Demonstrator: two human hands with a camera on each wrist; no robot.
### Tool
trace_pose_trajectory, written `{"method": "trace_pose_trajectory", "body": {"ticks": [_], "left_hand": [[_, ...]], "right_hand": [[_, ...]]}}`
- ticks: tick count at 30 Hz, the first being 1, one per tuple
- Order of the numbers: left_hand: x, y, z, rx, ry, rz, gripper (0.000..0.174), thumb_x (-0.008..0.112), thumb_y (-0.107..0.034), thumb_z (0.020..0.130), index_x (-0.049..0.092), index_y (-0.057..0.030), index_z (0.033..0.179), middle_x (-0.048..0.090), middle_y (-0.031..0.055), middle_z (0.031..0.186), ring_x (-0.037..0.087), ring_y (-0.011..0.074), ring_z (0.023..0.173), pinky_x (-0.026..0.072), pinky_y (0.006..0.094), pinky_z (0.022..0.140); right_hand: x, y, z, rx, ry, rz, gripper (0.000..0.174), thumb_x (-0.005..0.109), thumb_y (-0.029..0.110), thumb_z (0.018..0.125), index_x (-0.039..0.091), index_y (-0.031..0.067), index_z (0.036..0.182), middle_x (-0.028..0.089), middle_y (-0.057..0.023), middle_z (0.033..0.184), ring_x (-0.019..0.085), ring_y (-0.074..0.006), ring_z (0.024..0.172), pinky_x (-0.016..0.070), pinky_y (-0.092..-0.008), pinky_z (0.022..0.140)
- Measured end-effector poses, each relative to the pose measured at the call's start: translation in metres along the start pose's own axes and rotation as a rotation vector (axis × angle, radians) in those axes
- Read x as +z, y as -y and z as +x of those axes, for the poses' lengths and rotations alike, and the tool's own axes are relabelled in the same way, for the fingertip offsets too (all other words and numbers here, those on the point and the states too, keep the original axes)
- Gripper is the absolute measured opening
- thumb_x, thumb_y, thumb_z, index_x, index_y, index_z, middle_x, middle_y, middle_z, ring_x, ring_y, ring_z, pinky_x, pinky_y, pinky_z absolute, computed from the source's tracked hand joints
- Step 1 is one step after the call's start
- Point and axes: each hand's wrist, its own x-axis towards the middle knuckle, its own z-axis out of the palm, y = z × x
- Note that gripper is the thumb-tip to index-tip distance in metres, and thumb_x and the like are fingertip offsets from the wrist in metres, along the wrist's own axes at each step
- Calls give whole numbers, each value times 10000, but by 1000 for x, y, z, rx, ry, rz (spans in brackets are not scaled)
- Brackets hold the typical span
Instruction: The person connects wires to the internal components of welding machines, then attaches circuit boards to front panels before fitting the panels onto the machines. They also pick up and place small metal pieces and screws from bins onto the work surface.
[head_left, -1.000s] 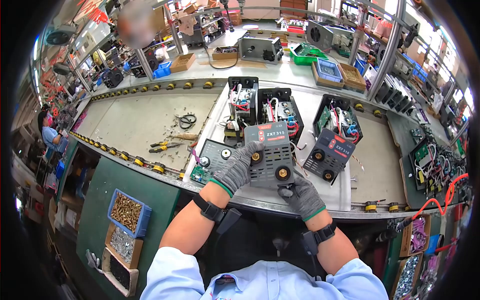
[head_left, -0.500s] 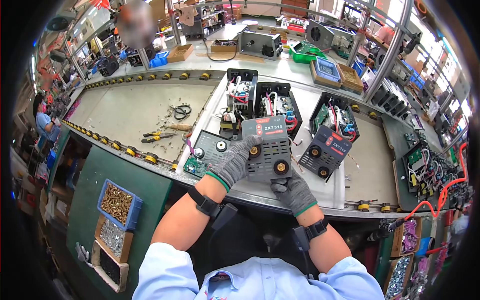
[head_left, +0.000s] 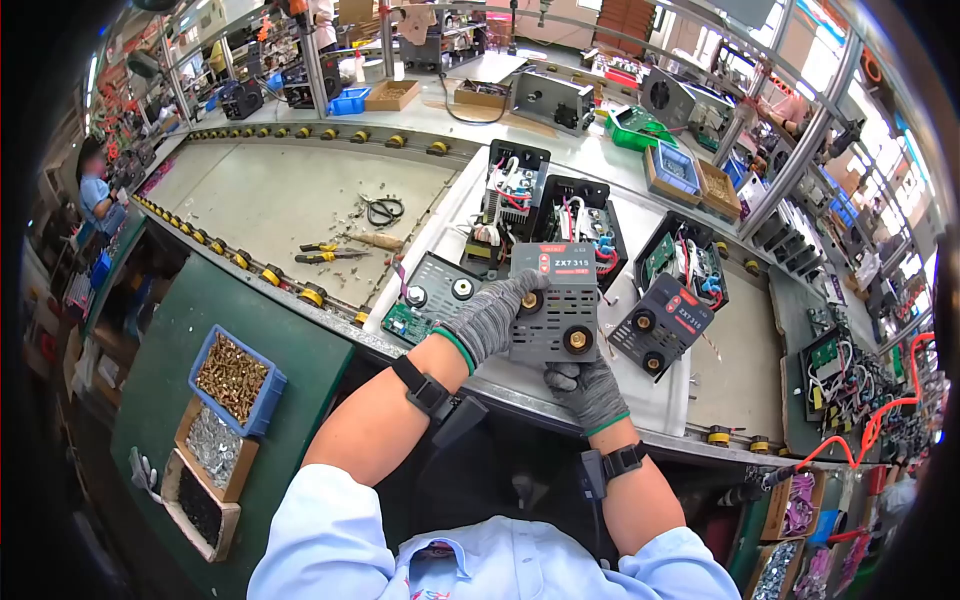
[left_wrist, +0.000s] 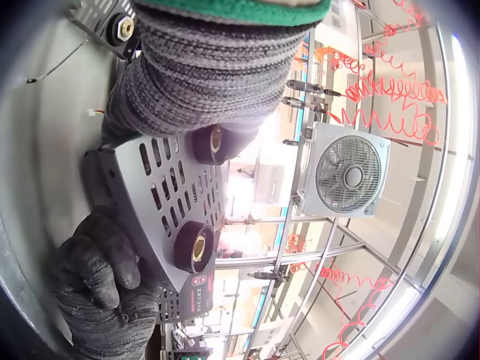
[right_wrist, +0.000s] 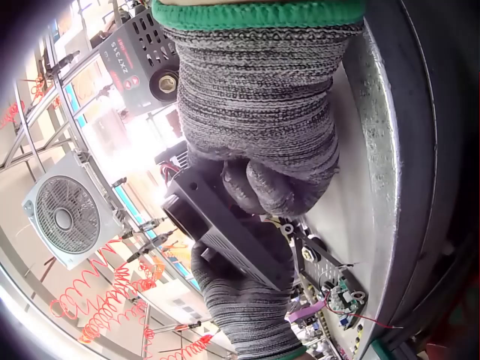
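A grey front panel [head_left: 560,305] marked ZX7 315, with a red label strip and two round black sockets, is held up above the white sheet. My gloved left hand [head_left: 490,318] grips its left side, thumb over the front near the upper socket. At the bottom edge, my gloved right hand [head_left: 590,392] has its fingers curled against the panel, as the left wrist view also shows. In the right wrist view, the panel's dark edge [right_wrist: 232,232] lies between both hands; part of the right fingers is hidden behind it. A second ZX7 315 panel [head_left: 662,325] fronts a machine to the right.
Open black-cased units [head_left: 580,225] with wiring stand just behind the panel. To the left lie a slotted panel with a green board [head_left: 408,322], yellow-handled pliers [head_left: 328,252] and scattered screws. Bins of brass parts [head_left: 232,380] and washers sit on the green table [head_left: 290,350].
The head view has shifted, so the bench appears moved to the right. Both hands keep hold of the panel, with only slight changes in how the right hand sits at its lower edge.
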Motion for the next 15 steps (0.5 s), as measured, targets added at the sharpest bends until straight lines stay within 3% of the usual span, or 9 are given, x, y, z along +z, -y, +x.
{"method": "trace_pose_trajectory", "body": {"ticks": [5, 8, 10, 13, 15], "left_hand": [[11, -2, -13, -40, -16, -33, 520, 769, -306, 820, 571, -57, 1231, 659, 139, 1111, 683, 305, 1015, 601, 494, 898], [13, -4, -16, -37, -2, -49, 508, 771, -303, 816, 581, -60, 1219, 660, 136, 1104, 681, 304, 1012, 597, 502, 907], [7, 3, -9, 1, 27, -76, 509, 770, -302, 813, 584, -59, 1220, 664, 135, 1109, 684, 305, 1010, 594, 507, 911], [9, 0, -18, 12, 46, -110, 517, 767, -311, 809, 592, -58, 1225, 676, 138, 1114, 692, 305, 1006, 590, 516, 916], [7, 0, -18, -11, 38, -110, 524, 764, -321, 808, 597, -57, 1229, 684, 141, 1115, 697, 305, 1004, 589, 519, 916]], "right_hand": [[1, 7, -1, -52, 16, -88, 187, 610, 318, 966, 595, 144, 1034, 546, 23, 785, 448, -107, 536, 335, -245, 411], [12, 8, -9, -20, 38, -123, 227, 657, 327, 942, 598, 128, 1034, 555, 12, 790, 476, -108, 588, 374, -244, 453], [32, 2, -21, -96, -31, -86, 307, 702, 271, 922, 585, 75, 1127, 592, -10, 819, 479, -102, 589, 399, -243, 481], [1, 3, -9, -44, -3, -72, 224, 684, 271, 944, 592, 89, 1037, 554, -15, 781, 495, -113, 686, 385, -261, 527], [-20, 1, 6, -27, 4, 31, 240, 618, 326, 990, 587, 96, 1046, 551, -15, 780, 483, -119, 646, 347, -274, 482]]}}
